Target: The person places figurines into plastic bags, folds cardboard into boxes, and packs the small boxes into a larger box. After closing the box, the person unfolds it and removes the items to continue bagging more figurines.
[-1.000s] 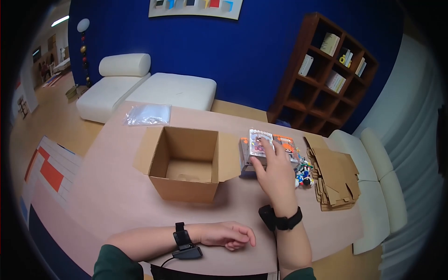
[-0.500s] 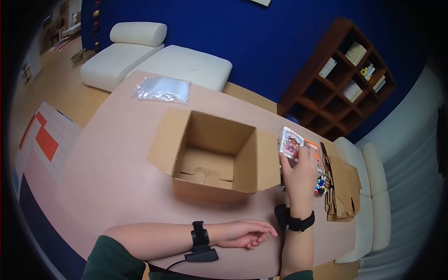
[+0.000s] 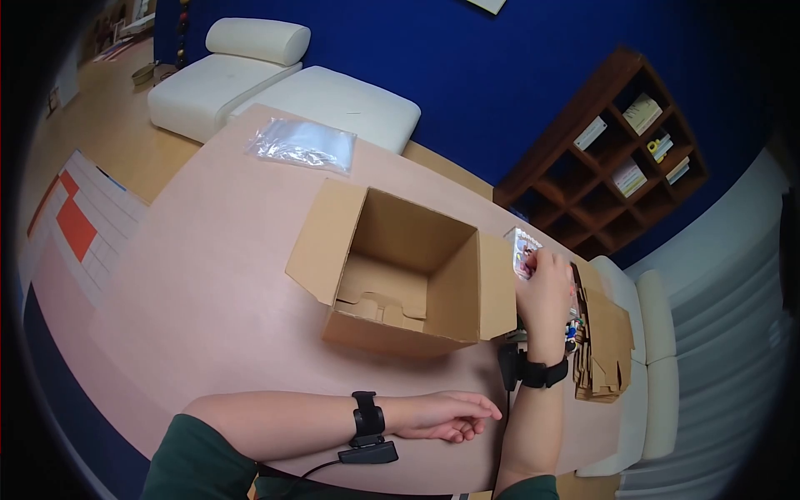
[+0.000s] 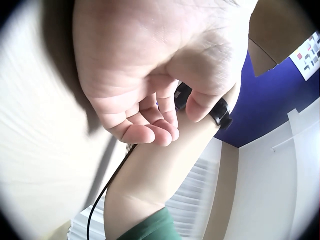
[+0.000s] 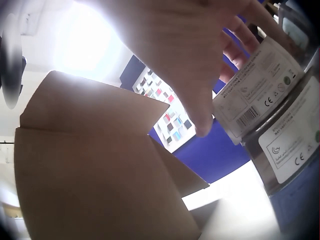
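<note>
My right hand (image 3: 546,292) bends its fingers over a small printed box (image 3: 522,248) beside the open carton (image 3: 408,335). In the right wrist view, the hand (image 5: 180,50) has its thumb at the left edge of this small box (image 5: 257,92), with fingers behind it; it rests against a second labelled box (image 5: 295,137). The exact thumb contact is hard to see. Palm up and loosely curled, my left hand (image 3: 446,417) lies at the table's near edge. Nothing is in that hand (image 4: 155,60) in the left wrist view.
Colourful small figures (image 3: 573,333) lie partly behind the right wrist. Flattened cardboard pieces (image 3: 607,342) are stacked at the right. A clear plastic packet (image 3: 304,144) lies at the table's far left. The carton's side flap (image 3: 498,283) extends towards the small box.
The head view has tilted and shifted, so the table contents appear displaced. My right fingers have bent from a spread pose to around the small box. My left hand remains loosely curled on the table.
</note>
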A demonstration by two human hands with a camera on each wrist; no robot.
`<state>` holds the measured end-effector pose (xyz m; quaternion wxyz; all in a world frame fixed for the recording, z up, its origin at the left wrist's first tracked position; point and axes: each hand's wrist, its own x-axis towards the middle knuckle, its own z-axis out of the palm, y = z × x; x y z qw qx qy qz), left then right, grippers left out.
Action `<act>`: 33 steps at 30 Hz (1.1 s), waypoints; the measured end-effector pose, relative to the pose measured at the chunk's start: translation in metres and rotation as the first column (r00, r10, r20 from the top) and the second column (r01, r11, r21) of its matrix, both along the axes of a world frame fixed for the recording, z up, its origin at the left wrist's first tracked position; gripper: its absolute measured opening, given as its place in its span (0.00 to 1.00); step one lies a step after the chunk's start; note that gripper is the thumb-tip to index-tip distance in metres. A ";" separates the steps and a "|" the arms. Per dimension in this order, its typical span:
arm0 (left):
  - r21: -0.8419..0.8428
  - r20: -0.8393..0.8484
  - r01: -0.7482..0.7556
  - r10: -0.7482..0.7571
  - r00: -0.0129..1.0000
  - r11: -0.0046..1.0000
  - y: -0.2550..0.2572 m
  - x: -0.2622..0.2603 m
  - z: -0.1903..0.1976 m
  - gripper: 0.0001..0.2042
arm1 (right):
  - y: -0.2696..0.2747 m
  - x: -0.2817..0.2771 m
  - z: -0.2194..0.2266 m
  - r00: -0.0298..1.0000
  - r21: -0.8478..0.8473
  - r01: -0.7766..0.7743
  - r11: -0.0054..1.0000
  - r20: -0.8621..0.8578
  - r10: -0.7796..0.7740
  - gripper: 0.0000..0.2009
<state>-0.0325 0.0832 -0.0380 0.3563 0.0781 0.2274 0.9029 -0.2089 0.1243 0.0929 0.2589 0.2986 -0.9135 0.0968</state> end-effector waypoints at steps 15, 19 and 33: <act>-0.039 0.006 0.011 -0.011 1.000 0.999 0.002 -0.001 0.001 0.17 | -0.037 0.082 0.069 0.585 -0.117 -0.766 0.632 0.282 0.760 0.14; -0.041 0.011 -0.006 0.006 1.000 0.999 0.000 0.001 0.003 0.15 | -0.059 0.086 0.055 0.506 -0.174 -0.798 0.578 0.328 0.798 0.15; -0.068 -0.020 0.017 -0.018 1.000 0.998 0.000 -0.002 0.002 0.14 | 0.049 -0.014 0.034 0.961 -0.129 -0.270 0.954 -0.094 0.259 0.15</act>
